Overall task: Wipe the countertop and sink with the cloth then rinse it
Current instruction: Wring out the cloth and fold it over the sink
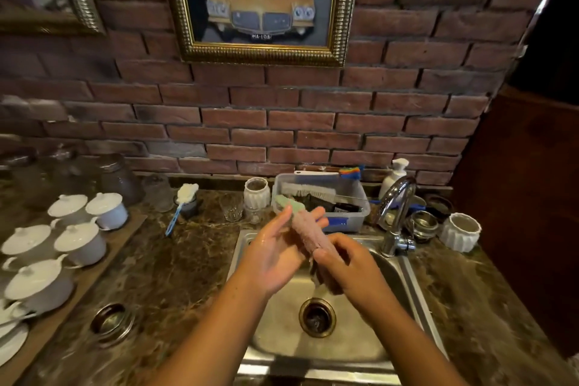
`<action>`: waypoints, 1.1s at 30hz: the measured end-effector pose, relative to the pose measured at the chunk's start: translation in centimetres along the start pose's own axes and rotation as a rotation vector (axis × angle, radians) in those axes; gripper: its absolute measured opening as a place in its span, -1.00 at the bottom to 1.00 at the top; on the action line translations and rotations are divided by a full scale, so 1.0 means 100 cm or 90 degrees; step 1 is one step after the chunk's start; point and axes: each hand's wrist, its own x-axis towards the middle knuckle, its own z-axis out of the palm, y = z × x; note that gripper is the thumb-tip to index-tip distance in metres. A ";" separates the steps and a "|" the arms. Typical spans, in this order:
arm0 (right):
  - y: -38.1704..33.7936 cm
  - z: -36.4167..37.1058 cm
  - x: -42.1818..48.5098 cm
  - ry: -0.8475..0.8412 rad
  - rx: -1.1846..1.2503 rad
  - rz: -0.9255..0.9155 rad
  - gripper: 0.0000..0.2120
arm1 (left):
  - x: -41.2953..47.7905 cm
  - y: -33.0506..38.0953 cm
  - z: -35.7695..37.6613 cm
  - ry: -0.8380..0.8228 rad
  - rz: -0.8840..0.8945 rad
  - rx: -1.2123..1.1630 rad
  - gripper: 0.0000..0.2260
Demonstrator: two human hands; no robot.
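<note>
Head view, single frame, some blur. Your hands were together over the sink (407, 279) at centre frame, both on the cloth (308, 233). It was twisted into a pink roll with a green tip pointing to the upper left. Your right hand (343, 260) was curled round the lower end. Your left hand (275, 249) lay against the upper part with its fingers mostly straight, so I could not tell whether it truly gripped. Both looked wet. No stream was visible from the tap (396, 207), right of the hands.

Risks, as judged:
- With only one hand firmly closed, a harder twist could pull the wet roll free and drop it toward the drain (317, 317) below.
- The green tip sat just in front of the plastic tub (355, 202) and near the drinking glass (231, 207). Wringing there could spray both, or the table (175, 276).
- Swinging right for the tap, your knuckles could strike the spout.
</note>
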 end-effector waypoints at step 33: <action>0.010 0.018 -0.058 0.126 -0.363 -0.143 -0.78 | -0.062 -0.048 0.013 0.097 0.043 0.120 -0.66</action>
